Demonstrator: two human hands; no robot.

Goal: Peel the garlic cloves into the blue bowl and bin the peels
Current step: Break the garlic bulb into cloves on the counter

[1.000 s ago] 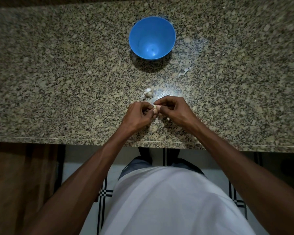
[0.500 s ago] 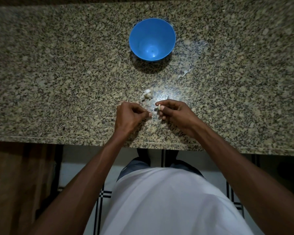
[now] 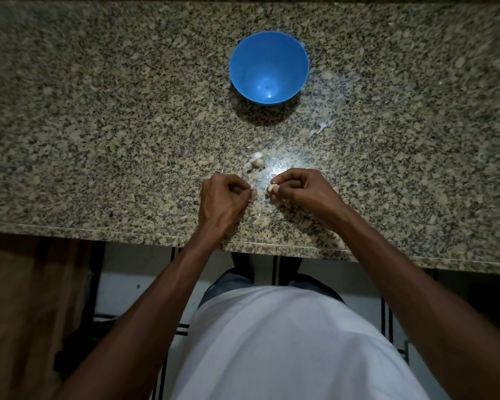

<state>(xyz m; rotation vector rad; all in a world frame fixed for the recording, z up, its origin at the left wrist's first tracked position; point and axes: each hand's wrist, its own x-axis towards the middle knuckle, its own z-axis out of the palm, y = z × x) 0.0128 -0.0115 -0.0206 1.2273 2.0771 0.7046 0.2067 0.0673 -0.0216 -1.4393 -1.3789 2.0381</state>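
- R hand (image 3: pixel 300 192): thumb + fingertips pinch a garlic clove (image 3: pixel 272 188), pale end sticking out toward the L hand. Other fingers curled under.
- L hand (image 3: pixel 223 200): fingers curled, thumb + forefinger nip a thin peel scrap (image 3: pixel 253 194), just beside the clove but apart from it; small gap between the two grips.
- Both hands low over the granite counter (image 3: pixel 98 125), near its front edge; can't tell if knuckles touch the stone.
- Loose garlic bits (image 3: pixel 257 163): small pale clump on counter just beyond the gap between the grips, touching neither hand.
- Peel sliver (image 3: pixel 319 128): farther out, beyond + to the R of the clove grip.
- Blue bowl (image 3: pixel 299 70): upright, well beyond both grips, roughly in line w/ the gap between them. Inside looks bare, only a glare spot.
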